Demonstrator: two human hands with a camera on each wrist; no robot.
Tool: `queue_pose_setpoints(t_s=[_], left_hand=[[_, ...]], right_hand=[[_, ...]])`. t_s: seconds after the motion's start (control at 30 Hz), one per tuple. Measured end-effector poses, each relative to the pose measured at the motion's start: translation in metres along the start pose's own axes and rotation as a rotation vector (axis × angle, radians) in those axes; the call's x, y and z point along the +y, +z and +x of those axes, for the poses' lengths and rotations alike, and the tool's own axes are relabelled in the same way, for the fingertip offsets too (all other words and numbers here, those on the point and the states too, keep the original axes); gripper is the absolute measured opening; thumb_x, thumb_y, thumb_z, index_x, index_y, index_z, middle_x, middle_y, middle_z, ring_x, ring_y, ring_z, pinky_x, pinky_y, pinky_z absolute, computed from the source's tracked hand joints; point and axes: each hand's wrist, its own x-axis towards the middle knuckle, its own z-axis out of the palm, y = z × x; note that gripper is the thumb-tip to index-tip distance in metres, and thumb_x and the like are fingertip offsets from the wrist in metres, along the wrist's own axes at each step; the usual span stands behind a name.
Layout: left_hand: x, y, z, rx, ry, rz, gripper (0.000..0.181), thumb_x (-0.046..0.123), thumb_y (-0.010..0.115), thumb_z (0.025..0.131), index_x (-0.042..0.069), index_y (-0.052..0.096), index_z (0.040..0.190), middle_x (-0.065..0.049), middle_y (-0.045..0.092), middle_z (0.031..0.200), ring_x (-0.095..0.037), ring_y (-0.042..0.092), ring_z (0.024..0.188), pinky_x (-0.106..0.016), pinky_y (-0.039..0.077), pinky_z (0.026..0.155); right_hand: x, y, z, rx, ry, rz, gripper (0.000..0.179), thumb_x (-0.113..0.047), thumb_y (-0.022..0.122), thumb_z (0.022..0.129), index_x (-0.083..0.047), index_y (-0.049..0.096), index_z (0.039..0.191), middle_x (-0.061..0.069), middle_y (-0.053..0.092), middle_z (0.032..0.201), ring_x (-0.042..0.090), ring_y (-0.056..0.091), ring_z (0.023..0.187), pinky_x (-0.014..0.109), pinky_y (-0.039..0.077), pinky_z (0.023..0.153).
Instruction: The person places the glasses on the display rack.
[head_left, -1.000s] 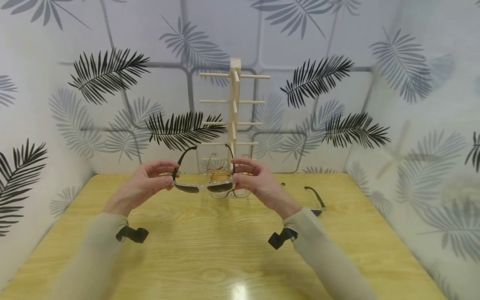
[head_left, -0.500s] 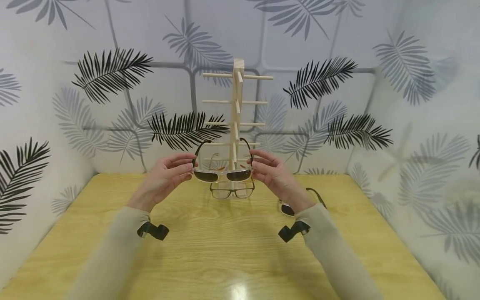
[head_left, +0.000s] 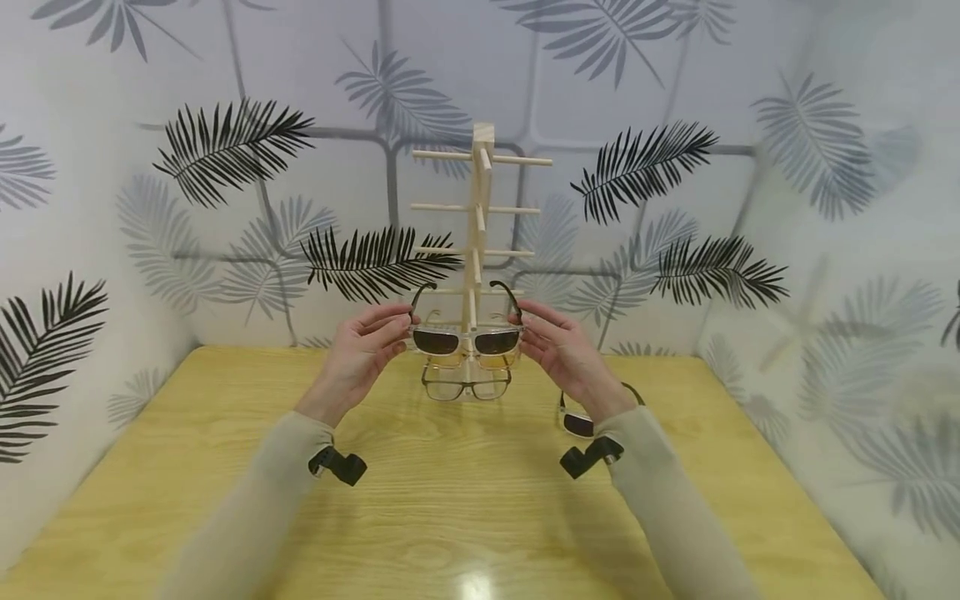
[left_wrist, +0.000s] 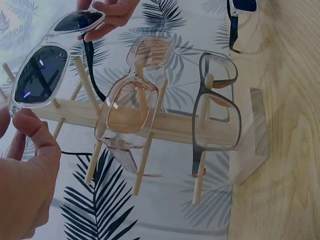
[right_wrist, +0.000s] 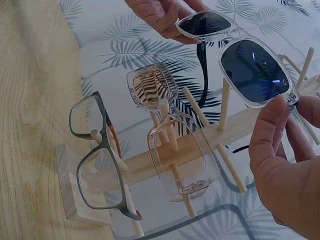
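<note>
My left hand (head_left: 365,354) and right hand (head_left: 564,350) hold a pair of sunglasses (head_left: 497,342) between them, each pinching one side where the dark temple meets the clear frame. The dark lenses face me, in front of a wooden glasses rack (head_left: 480,200). In the left wrist view the sunglasses (left_wrist: 42,75) are beside the rack's pegs; whether they touch a peg I cannot tell. Below them on the rack hang clear pinkish glasses (right_wrist: 200,145) and, lowest, grey-framed glasses (right_wrist: 102,160).
A second pair of sunglasses (head_left: 577,423) lies on the wooden table (head_left: 420,500), partly behind my right wrist. Several pegs (head_left: 517,160) stick out from the upper rack. A leaf-patterned wall covering (head_left: 300,192) stands behind and at both sides.
Both hands have carried the sunglasses rightward and slightly up, in line with the rack's post. The lenses have tipped to face me more squarely. The second sunglasses stay on the table.
</note>
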Motion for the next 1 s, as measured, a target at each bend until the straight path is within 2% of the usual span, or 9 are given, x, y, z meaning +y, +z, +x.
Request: queue_pose_setpoints(t_s=[0.2,0.47,0.63,0.7,0.87,1.0], left_hand=[[-0.003,0.008,0.005,0.074,-0.003,-0.008,0.027,0.008,0.071,0.089,0.003,0.069,0.115,-0.004,0.076,0.099,-0.011,0.069,0.082,-0.020,0.055,0.067],[0.000,0.013,0.007,0.098,-0.014,-0.006,0.036,0.007,0.070,0.090,-0.003,0.063,0.124,-0.004,0.076,0.098,-0.010,0.069,0.080,-0.019,0.055,0.067],[0.000,0.015,0.009,0.108,-0.022,0.005,0.025,0.008,0.071,0.089,0.005,0.071,0.114,-0.003,0.076,0.096,-0.010,0.069,0.080,-0.018,0.055,0.067],[0.000,0.015,0.009,0.108,-0.017,0.000,0.017,0.009,0.071,0.089,0.012,0.075,0.105,-0.002,0.076,0.094,-0.010,0.070,0.080,-0.018,0.055,0.066],[0.000,0.016,0.010,0.112,-0.013,0.003,0.019,0.008,0.071,0.089,0.009,0.074,0.108,0.000,0.076,0.091,-0.010,0.070,0.080,-0.018,0.055,0.066],[-0.001,0.016,0.012,0.140,-0.013,-0.002,0.015,0.007,0.071,0.089,0.010,0.075,0.103,-0.001,0.076,0.091,-0.010,0.070,0.079,-0.018,0.055,0.067]], right_hand=[[-0.003,-0.005,0.002,0.032,0.018,-0.008,0.049,-0.010,0.055,0.100,-0.003,0.042,0.147,0.000,0.073,0.100,0.008,0.062,0.074,0.022,0.056,0.072],[-0.004,-0.009,0.006,0.057,0.041,0.018,0.046,-0.010,0.055,0.101,-0.004,0.045,0.145,0.001,0.072,0.102,0.007,0.062,0.072,0.020,0.056,0.071],[-0.004,-0.010,0.007,0.068,0.039,0.030,0.045,-0.010,0.056,0.100,-0.004,0.047,0.143,0.002,0.071,0.105,0.007,0.063,0.072,0.020,0.056,0.071],[-0.004,-0.010,0.007,0.069,0.034,0.039,0.046,-0.010,0.058,0.099,-0.004,0.046,0.143,0.002,0.071,0.105,0.006,0.063,0.072,0.020,0.056,0.070],[-0.003,-0.010,0.008,0.064,0.032,0.058,0.054,-0.009,0.058,0.099,-0.002,0.038,0.149,0.001,0.072,0.101,0.006,0.063,0.071,0.020,0.055,0.070],[-0.002,-0.010,0.010,0.068,0.044,0.067,0.055,-0.010,0.056,0.100,-0.003,0.035,0.150,-0.001,0.073,0.099,0.006,0.063,0.071,0.020,0.055,0.069]])
